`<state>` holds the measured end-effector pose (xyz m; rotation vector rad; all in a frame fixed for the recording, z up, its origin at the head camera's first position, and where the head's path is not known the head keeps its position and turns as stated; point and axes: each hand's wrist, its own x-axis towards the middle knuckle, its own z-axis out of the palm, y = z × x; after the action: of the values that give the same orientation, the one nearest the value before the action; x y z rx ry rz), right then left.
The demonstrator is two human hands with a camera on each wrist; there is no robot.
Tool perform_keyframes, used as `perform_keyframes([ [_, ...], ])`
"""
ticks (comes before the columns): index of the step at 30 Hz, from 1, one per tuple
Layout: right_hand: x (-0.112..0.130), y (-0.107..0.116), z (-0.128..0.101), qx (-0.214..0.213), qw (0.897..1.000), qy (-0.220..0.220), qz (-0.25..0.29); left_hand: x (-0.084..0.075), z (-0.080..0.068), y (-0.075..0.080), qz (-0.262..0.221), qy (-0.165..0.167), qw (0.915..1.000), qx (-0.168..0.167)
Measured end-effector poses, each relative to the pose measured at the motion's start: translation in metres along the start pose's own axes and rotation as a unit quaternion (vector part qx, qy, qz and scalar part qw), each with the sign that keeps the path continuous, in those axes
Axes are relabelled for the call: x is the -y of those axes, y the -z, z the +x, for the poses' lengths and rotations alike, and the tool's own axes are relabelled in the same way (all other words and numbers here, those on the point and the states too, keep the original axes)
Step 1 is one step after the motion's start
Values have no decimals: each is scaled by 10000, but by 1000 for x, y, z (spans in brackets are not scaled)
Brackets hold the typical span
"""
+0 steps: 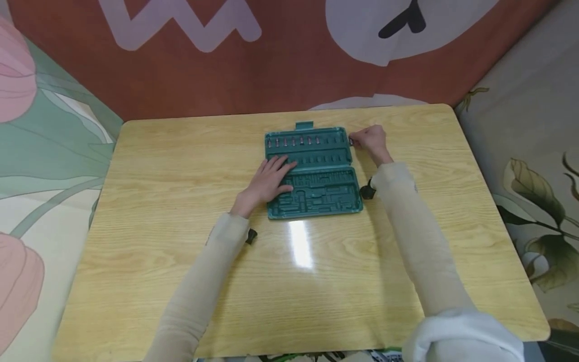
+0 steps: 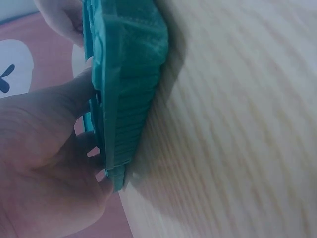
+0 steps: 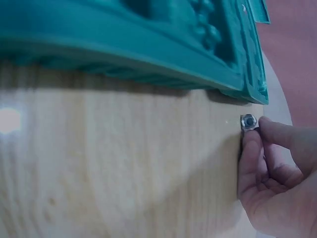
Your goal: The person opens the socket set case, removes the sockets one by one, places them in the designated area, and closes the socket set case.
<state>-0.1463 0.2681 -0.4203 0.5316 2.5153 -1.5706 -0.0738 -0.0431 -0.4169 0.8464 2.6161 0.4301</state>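
1. Even, bright light from overhead; a white glare streak lies on the glossy yellow wooden table [image 1: 181,261], just in front of the open green plastic tool case [image 1: 312,171].
2. Soft shadows hug that case's edges.
3. Both wrist views are blurred and bluish.

The tool case [image 1: 312,173] is teal green all over, its moulded tray the same shade. A row of bits [image 1: 293,142] in its far half looks reddish and silver, though they are small in the head view. The counter [image 1: 181,281] is pale yellow wood with darker grain. The small socket [image 3: 248,122] is silvery grey metal. Both sleeves [image 1: 420,236] are beige.
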Motion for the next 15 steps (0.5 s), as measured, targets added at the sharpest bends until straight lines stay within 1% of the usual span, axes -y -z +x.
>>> perform_keyframes([
  [3,-1,-2,0,-124,9999,30,-30,1,0,0,60,10,10000,-9],
  [5,-1,-3,0,-216,9998,-36,-34,1,0,1,94,21,10000,-8],
  [8,-1,-2,0,-177,9998,-99,-48,1,-1,1,147,24,9999,7],
  [11,1,2,0,56,9997,-144,-164,0,-1,1,144,6,9999,15],
  [13,2,6,1,347,9992,-179,-76,0,-1,1,117,6,9999,26],
  [15,4,10,2,622,9976,-265,171,0,-1,1,110,15,9999,36],
])
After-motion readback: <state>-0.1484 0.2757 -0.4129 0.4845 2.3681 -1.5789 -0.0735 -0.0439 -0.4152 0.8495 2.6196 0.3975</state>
